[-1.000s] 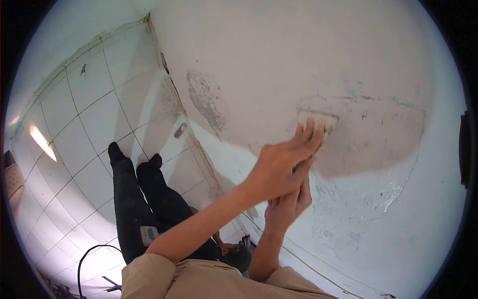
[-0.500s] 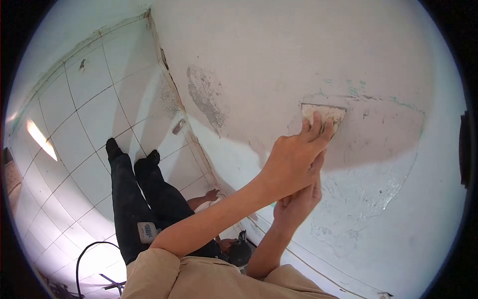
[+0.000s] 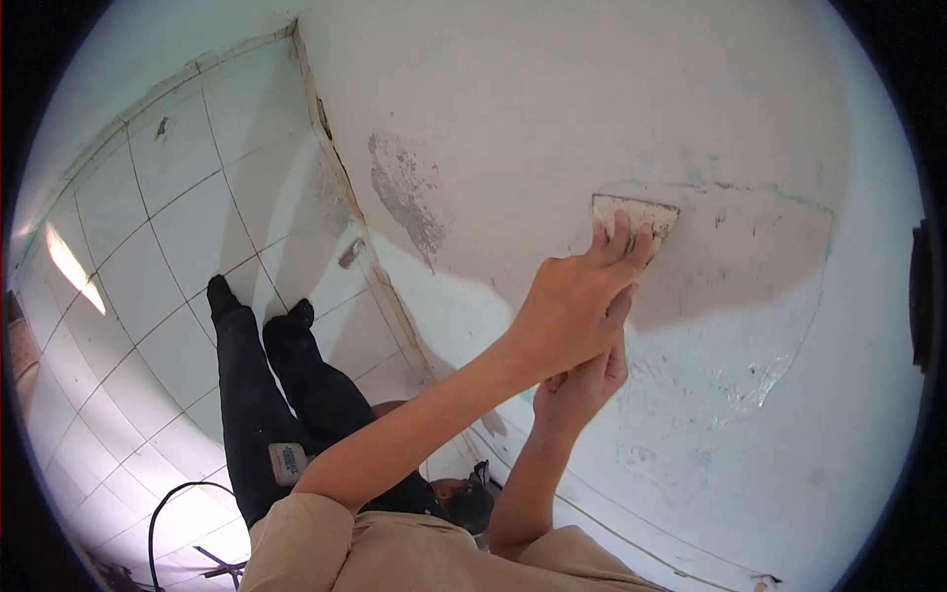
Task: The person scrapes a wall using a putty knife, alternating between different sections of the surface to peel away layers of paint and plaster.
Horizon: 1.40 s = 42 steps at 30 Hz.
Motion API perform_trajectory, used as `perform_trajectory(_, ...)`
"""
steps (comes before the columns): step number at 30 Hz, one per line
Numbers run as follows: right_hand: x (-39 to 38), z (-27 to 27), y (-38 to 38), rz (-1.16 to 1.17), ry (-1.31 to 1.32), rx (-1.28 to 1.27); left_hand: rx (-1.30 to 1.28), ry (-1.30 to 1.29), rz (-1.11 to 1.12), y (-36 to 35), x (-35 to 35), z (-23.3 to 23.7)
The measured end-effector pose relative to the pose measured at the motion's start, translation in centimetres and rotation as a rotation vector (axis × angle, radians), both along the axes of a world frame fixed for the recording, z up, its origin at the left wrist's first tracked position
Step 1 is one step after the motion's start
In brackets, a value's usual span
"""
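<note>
A pale, stained scraper lies with its wide edge on the wall, at the upper left of a rough, patched area. My left hand grips it, its fingertips pressed on the blade's face. Just below, my right hand is closed around the lower end of the scraper; the handle is mostly hidden by my hands. Faint green and dark marks run along the top of the patch.
Another person's head shows low beside my body. White tiles meet the wall along a cracked joint. A grey worn spot marks the wall. A black cable curves at lower left, and a thin cord runs at lower right.
Both my hands and the scraper have shifted slightly left and up in view. The other person's hand, seen earlier near the wall's base, no longer shows there.
</note>
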State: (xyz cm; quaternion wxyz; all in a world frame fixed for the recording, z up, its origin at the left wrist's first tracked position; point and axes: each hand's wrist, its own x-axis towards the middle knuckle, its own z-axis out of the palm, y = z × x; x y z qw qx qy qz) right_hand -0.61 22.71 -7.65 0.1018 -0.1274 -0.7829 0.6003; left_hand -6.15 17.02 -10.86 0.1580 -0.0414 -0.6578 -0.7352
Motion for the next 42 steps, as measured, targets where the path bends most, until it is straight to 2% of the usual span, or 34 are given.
perform_trajectory(3,0.3,-0.3,-0.3,-0.059,0.046,0.121,0.024,0.037,0.067,0.1,0.1,0.0)
perform_trajectory(5,-0.5,-0.1,-0.1,-0.013,0.023,0.070,0.040,0.052,0.077,0.5,0.2,0.0)
perform_trajectory(6,-0.7,-0.1,-0.1,0.026,0.005,0.013,-0.012,0.021,0.027,-0.1,-0.2,0.1)
perform_trajectory(8,-0.4,-0.7,0.6,0.026,0.019,0.063,-0.063,-0.017,-0.034,0.2,0.1,0.0)
perform_trajectory(10,-0.7,-1.1,0.6,0.048,0.049,0.097,0.049,0.077,0.124,0.3,0.1,-0.4)
perform_trajectory(11,-0.4,-0.9,0.7,0.042,0.032,0.080,0.048,0.073,0.125,0.3,0.0,-0.5)
perform_trajectory(13,-0.5,-0.8,0.7,0.037,0.013,0.063,-0.023,0.003,-0.006,-0.3,-0.5,-0.3)
perform_trajectory(16,0.1,-0.6,1.2,0.039,-0.019,0.022,0.049,-0.007,-0.022,0.1,0.1,-0.5)
perform_trajectory(19,1.3,-1.1,1.6,0.046,0.059,0.121,0.092,0.018,-0.014,1.1,1.7,-0.6)
perform_trajectory(22,1.8,-0.7,2.1,-0.008,0.009,0.146,0.095,0.008,0.024,2.0,2.2,-0.4)
perform_trajectory(26,1.0,-1.0,2.8,0.078,-0.018,0.057,0.084,-0.035,-0.051,1.5,1.4,-0.5)
perform_trajectory(28,1.4,-1.6,2.6,0.041,0.029,0.219,0.055,0.051,0.032,1.8,1.8,-1.1)
perform_trajectory(30,1.3,-1.8,2.3,0.022,0.077,0.221,0.065,0.062,0.049,1.8,1.6,-1.2)
perform_trajectory(34,0.9,-2.0,2.6,0.069,-0.020,0.097,0.057,-0.082,-0.106,0.9,1.0,-1.1)
perform_trajectory(36,1.2,-2.5,2.6,0.056,0.082,0.275,0.065,0.102,0.041,1.3,1.4,-1.8)
perform_trajectory(39,1.2,-1.5,2.0,0.030,0.027,0.116,0.065,0.081,0.007,1.3,1.2,-1.5)
perform_trajectory(42,0.2,-2.5,2.4,0.024,0.003,0.141,0.055,0.001,-0.053,0.1,0.3,-1.5)
